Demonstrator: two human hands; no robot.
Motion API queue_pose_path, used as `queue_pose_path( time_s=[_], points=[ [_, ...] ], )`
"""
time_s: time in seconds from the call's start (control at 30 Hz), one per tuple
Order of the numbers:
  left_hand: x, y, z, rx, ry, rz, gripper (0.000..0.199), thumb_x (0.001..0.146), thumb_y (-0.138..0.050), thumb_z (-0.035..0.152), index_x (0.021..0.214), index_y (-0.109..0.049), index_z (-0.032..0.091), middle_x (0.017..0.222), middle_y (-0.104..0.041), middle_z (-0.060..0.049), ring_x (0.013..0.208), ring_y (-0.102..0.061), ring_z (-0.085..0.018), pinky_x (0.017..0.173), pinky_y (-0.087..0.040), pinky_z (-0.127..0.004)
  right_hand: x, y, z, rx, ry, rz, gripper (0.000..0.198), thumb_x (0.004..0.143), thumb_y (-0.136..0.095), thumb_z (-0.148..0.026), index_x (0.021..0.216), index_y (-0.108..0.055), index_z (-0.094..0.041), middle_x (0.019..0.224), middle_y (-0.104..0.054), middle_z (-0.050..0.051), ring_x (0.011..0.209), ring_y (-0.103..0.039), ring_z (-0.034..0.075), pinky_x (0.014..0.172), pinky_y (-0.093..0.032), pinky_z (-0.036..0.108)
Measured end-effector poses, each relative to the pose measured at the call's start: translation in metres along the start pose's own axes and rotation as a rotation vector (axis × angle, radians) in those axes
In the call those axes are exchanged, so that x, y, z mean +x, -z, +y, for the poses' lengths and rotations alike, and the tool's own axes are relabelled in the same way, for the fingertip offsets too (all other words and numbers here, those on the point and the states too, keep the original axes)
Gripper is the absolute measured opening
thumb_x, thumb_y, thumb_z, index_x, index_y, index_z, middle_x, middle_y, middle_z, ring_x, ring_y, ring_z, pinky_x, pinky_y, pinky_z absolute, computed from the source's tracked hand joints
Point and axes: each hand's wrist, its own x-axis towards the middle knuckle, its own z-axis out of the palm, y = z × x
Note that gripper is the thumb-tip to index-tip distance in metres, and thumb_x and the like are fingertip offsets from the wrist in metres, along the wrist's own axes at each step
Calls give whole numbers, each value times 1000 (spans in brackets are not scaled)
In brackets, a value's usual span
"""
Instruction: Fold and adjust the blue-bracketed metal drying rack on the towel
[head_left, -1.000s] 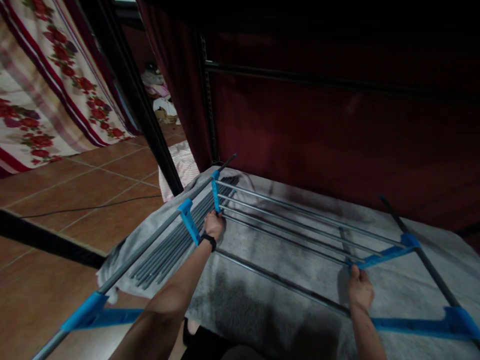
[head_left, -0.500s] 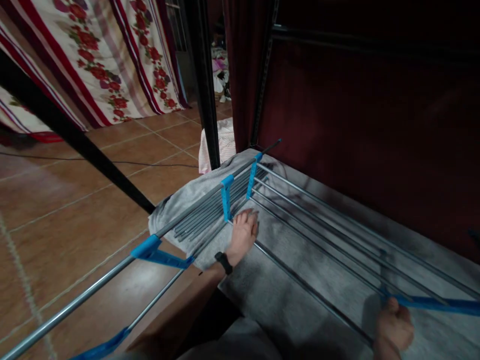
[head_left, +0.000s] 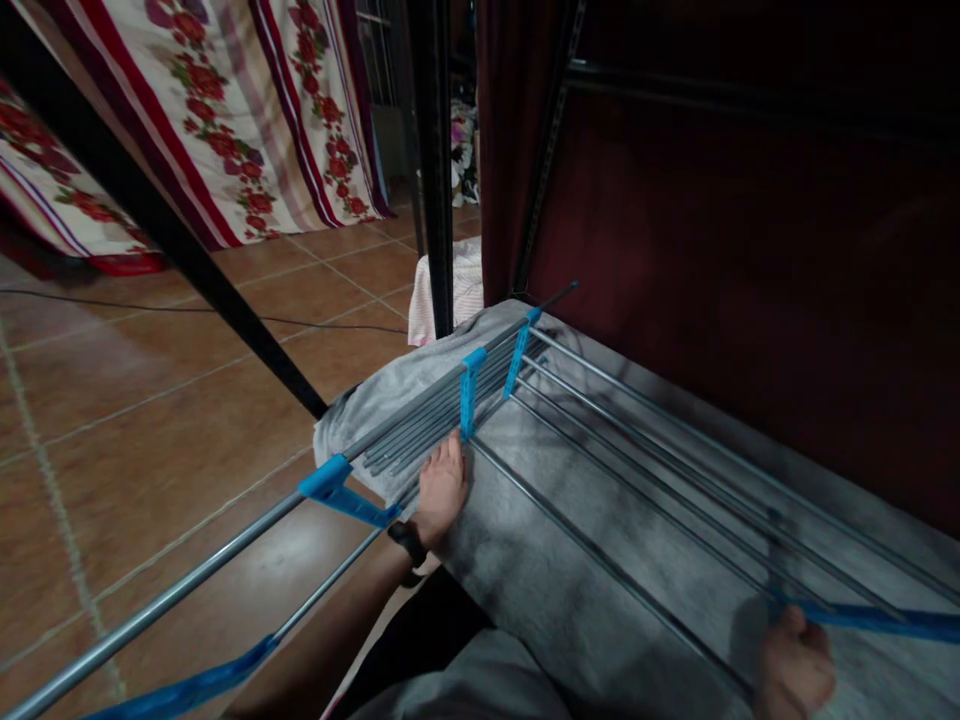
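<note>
The metal rack [head_left: 600,555] is over a gray blanket [head_left: 547,610], and its near left end sticks out above the brown tile floor [head_left: 225,410]. The left arm reaches forward with a black watch [head_left: 409,543] on its wrist. The left hand [head_left: 441,490] points up the rack's left side, with its fingers mostly straight and close together. Its fingertips are by the foot of an upright blue bracket [head_left: 467,400]; I cannot tell if it grips anything. On the rack's right side, the right hand [head_left: 796,662] has its fingers curled and pinches the end of a low blue bracket [head_left: 885,620].

Thin gray rods [head_left: 420,432] lie in a bunch under the rack's left bar. Behind the rack hangs a dark red curtain [head_left: 750,220]. Beyond its left side are a black post [head_left: 433,150], a pink striped cloth [head_left: 466,280], a black cord [head_left: 300,323] and a flowery curtain [head_left: 255,90].
</note>
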Motion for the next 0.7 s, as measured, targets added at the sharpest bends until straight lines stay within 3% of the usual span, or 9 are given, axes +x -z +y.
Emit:
queue_pose_path(
  time_s=[0.1,0.23,0.33,0.53,0.7],
  points=[
    [10,-5,-5,77,-4,-38,52,97,-36,6,148,-43,12,131,-64,-18,125,-60,-29,107,-46,-43,5,-1,1,-12,-116,9,66,100,-21,-60,129,-66,-22,104,-72,25,101,-70,45,66,-51,50],
    [25,-3,-9,97,-17,-66,36,101,-37,12,133,-52,12,117,-66,-17,112,-64,-29,98,-50,-40,6,0,3,4,-108,-51,68,100,-20,-62,132,-64,-21,111,-72,25,112,-69,46,73,-52,50],
    [31,1,-8,108,-30,-70,30,98,-36,5,119,-56,12,109,-67,-17,106,-65,-27,96,-50,-39,5,4,5,23,-90,-69,64,101,-23,-59,130,-66,-21,108,-73,24,112,-69,45,76,-53,51],
    [48,10,4,139,-44,-84,33,93,-39,1,120,-53,15,111,-68,-14,111,-65,-27,94,-50,-36,11,7,4,-3,-26,-74,69,101,-21,-59,128,-67,-15,102,-73,24,99,-72,41,73,-54,46],
    [57,6,13,148,-60,-77,31,95,-37,2,118,-54,15,111,-68,-15,112,-66,-25,93,-50,-34,20,1,2,26,-17,-66,69,101,-22,-57,130,-66,-12,108,-72,26,102,-71,41,75,-53,46]
  ],
)
